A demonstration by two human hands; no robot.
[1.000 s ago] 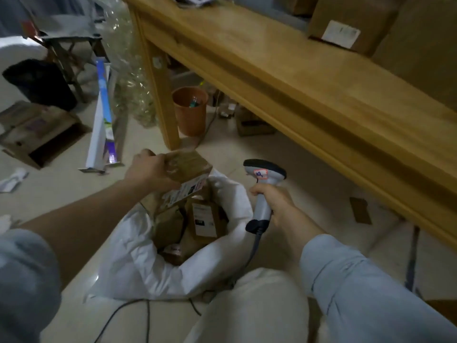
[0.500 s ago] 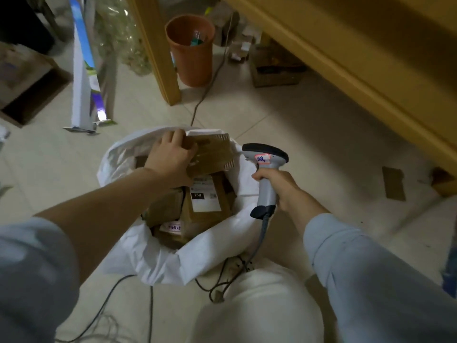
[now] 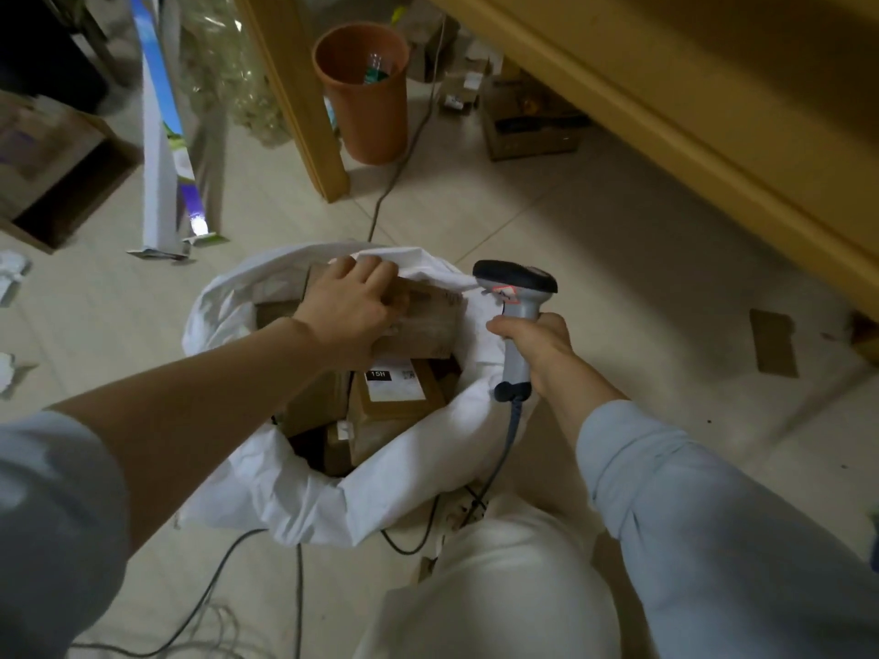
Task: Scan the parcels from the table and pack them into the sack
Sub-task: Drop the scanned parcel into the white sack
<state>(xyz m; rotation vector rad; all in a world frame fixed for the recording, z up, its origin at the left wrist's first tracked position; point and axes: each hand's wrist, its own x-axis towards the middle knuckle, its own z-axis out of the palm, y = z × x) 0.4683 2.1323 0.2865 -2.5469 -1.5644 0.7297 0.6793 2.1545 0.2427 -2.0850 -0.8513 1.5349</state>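
Observation:
A white sack (image 3: 266, 487) stands open on the floor in front of me. My left hand (image 3: 349, 309) grips a brown cardboard parcel (image 3: 425, 321) at the sack's far rim, on top of the others. Below it lie several more brown parcels; one parcel (image 3: 395, 401) carries a white label marked 15H. My right hand (image 3: 535, 347) grips the handle of a grey barcode scanner (image 3: 516, 283) just right of the sack, its dark head pointing left. The scanner's cable runs down past my knee.
The wooden table (image 3: 713, 111) fills the upper right; its leg (image 3: 297, 92) stands beyond the sack. An orange bin (image 3: 364, 95), an open box (image 3: 528, 118) and a cable lie under it. A tall white carton (image 3: 164, 135) and a flat box (image 3: 52, 168) stand left.
My head tilted further down, so the table top left view. My left hand carried the parcel from above the sack's near side down onto the parcels at its far rim. The scanner hand held still.

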